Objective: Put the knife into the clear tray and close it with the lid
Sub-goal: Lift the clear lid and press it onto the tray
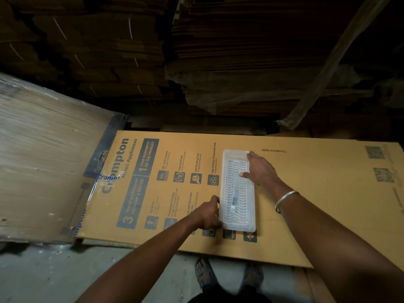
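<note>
A long clear plastic tray (249, 224) lies on the printed cardboard, its ribbed clear lid (237, 171) resting on top of it. Through the plastic a knife (233, 201) shows faintly along the tray's middle, with a dark band near its handle. My left hand (208, 213) grips the tray's near left edge, thumb on the rim. My right hand (261, 169) lies spread over the far right part of the lid, thumb pressing the ribbed surface and fingertips at the far corner.
The tray sits on a large flat Crompton cardboard sheet (153, 182). A plastic-wrapped stack of cardboard (43, 160) rises at the left. Dark piles of flattened boxes (240, 62) stand behind. My sandalled feet (205, 274) show on the grey floor below.
</note>
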The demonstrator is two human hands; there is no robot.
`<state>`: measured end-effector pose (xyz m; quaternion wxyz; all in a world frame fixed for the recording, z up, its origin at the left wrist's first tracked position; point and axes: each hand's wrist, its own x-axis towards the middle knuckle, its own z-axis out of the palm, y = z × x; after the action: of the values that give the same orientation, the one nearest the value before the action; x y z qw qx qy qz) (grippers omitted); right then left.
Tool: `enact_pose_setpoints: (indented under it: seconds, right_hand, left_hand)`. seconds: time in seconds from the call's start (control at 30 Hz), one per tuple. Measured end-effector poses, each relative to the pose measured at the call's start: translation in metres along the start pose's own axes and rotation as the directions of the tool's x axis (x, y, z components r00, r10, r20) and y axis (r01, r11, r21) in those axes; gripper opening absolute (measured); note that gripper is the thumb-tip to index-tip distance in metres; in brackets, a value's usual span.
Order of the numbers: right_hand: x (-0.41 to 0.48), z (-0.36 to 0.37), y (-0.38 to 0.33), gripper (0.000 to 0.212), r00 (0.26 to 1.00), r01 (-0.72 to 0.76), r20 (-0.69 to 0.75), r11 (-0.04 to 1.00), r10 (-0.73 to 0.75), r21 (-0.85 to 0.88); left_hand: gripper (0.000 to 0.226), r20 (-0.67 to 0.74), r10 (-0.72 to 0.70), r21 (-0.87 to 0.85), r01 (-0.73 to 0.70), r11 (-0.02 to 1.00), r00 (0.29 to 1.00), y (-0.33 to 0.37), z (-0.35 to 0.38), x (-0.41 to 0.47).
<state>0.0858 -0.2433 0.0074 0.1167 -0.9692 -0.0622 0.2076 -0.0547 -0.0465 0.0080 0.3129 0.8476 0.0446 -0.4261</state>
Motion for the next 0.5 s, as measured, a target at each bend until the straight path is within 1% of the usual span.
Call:
enact_pose_setpoints:
  seconds: [0.07,0.13,0.17,0.2,0.23,0.3,0.33,0.43,0.5]
  right_hand:
    - [-0.001,0.001,0.001,0.095,1.0,0.008,-0.001,1.0,-0.008,-0.004]
    - [-0.002,0.001,0.002,0.094,1.0,0.019,0.002,1.0,-0.019,-0.011]
    - [-0.002,0.0,0.002,0.094,1.0,0.022,0.006,1.0,-0.022,-0.015]
    - [-0.002,-0.001,0.002,0.093,1.0,0.022,0.007,1.0,-0.022,-0.018]
    - [-0.002,-0.001,0.002,0.093,1.0,0.023,0.004,1.0,-0.023,-0.02]
    - [-0.003,-0.002,0.002,0.093,1.0,0.03,-0.003,0.999,-0.031,-0.022]
    - [-0.003,-0.002,0.002,0.094,0.999,0.035,-0.005,0.999,-0.035,-0.022]
    - [-0.003,-0.002,0.003,0.095,0.999,0.046,-0.004,0.999,-0.046,-0.018]
    - [-0.003,-0.002,0.005,0.096,0.999,0.052,-0.005,0.999,-0.052,-0.013]
  left_hand:
    - [0.113,-0.066,0.015,0.049,-0.012,0.999,0.998,0.006,-0.001,-0.002]
    - [0.138,-0.16,0.081,0.215,-0.046,0.976,0.984,0.012,-0.004,-0.004]
    - [0.144,-0.175,0.133,0.316,-0.072,0.946,0.976,0.015,-0.004,-0.003]
    - [0.144,-0.163,0.178,0.395,-0.101,0.913,0.97,0.02,-0.004,-0.001]
    - [0.141,-0.144,0.204,0.439,-0.123,0.89,0.968,0.026,-0.002,0.002]
    - [0.14,-0.148,0.187,0.423,-0.109,0.9,0.971,0.043,0.007,0.004]
    - [0.145,-0.163,0.159,0.418,-0.078,0.905,0.974,0.052,0.014,0.006]
    - [0.162,-0.219,0.084,0.475,0.031,0.88,0.972,0.067,0.035,0.017]
    - [0.168,-0.249,0.069,0.481,0.062,0.874,0.966,0.068,0.042,0.026]
